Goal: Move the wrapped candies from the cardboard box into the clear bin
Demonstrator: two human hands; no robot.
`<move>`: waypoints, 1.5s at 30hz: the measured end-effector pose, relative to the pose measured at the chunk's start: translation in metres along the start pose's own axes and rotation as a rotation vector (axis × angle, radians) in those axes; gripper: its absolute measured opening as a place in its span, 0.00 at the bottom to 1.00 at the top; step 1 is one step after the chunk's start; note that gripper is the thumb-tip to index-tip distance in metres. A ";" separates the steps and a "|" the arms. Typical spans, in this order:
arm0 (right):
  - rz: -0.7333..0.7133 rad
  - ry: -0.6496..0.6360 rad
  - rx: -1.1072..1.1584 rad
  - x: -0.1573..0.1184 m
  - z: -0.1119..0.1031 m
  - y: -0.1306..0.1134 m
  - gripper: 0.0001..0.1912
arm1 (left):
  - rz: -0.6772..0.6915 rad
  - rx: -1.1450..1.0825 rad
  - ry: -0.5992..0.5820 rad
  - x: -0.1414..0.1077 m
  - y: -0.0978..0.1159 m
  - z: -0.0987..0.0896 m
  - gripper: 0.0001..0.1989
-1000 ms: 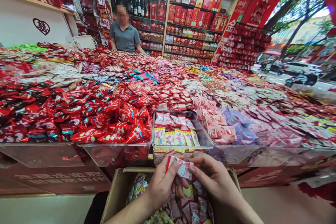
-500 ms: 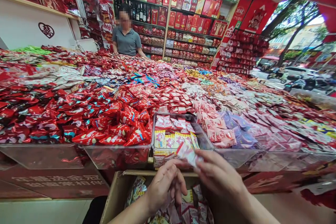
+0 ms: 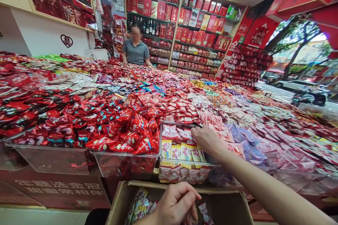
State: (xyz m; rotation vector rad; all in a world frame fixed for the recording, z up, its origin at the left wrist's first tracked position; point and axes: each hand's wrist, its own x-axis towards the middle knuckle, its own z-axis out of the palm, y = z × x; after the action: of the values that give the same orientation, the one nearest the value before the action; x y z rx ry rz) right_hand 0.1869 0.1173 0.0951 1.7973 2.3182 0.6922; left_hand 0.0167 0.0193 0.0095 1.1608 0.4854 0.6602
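Clear plastic is rimming the centre bin (image 3: 185,162), its right edge leaving a gap beside yellow packets (image 3: 186,152) and pink packets (image 3: 169,132). The right hand (image 3: 207,140) is reaching over that edge, fingers bent; at bottom centre the left hand (image 3: 178,204) is hovering, fingers curled, over a cardboard box (image 3: 228,205) holding other packets (image 3: 142,206). Whether either is gripping anything, I cannot tell.

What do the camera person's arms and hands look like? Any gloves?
No gloves: the left hand and right hand are bare. The right forearm narrows toward the wrist, with no sleeve, watch or bracelet showing. I see no rings.
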 end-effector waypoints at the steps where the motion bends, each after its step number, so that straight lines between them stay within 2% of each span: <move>1: -0.018 -0.015 0.003 0.000 0.001 -0.001 0.09 | 0.001 0.009 -0.005 0.000 0.000 0.000 0.20; 7: -0.023 -0.155 0.098 0.001 0.010 0.003 0.10 | 0.014 0.122 -0.031 -0.001 0.000 -0.002 0.20; 14: 0.008 -0.192 0.133 0.006 0.008 0.009 0.09 | 0.056 0.241 -0.031 -0.001 0.001 0.001 0.22; 19: 0.093 -0.222 0.212 0.013 0.005 0.010 0.14 | 0.098 0.320 -0.028 0.000 0.002 0.001 0.23; 27: 0.122 -0.215 0.245 0.022 0.017 0.007 0.12 | 0.136 0.394 -0.047 0.000 0.008 0.003 0.23; 31: 0.122 -0.178 0.247 0.022 0.013 0.005 0.11 | 0.170 0.487 -0.044 -0.001 0.015 0.003 0.25; 36: -0.049 -0.083 0.409 0.018 0.003 -0.005 0.11 | 0.219 0.580 -0.057 -0.001 0.015 0.000 0.23; 40: -0.136 -0.083 0.447 0.020 0.004 -0.011 0.10 | 0.244 0.612 -0.073 0.000 0.012 -0.002 0.22; 45: -0.060 -0.128 0.335 0.027 0.012 -0.004 0.14 | 0.250 0.650 -0.066 0.001 0.009 -0.005 0.21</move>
State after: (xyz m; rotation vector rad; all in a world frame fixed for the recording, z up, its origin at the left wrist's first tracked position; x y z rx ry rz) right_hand 0.1806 0.1449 0.0874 1.8240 2.5032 0.1796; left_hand 0.0118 0.0252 0.0166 1.8732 0.5201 0.6958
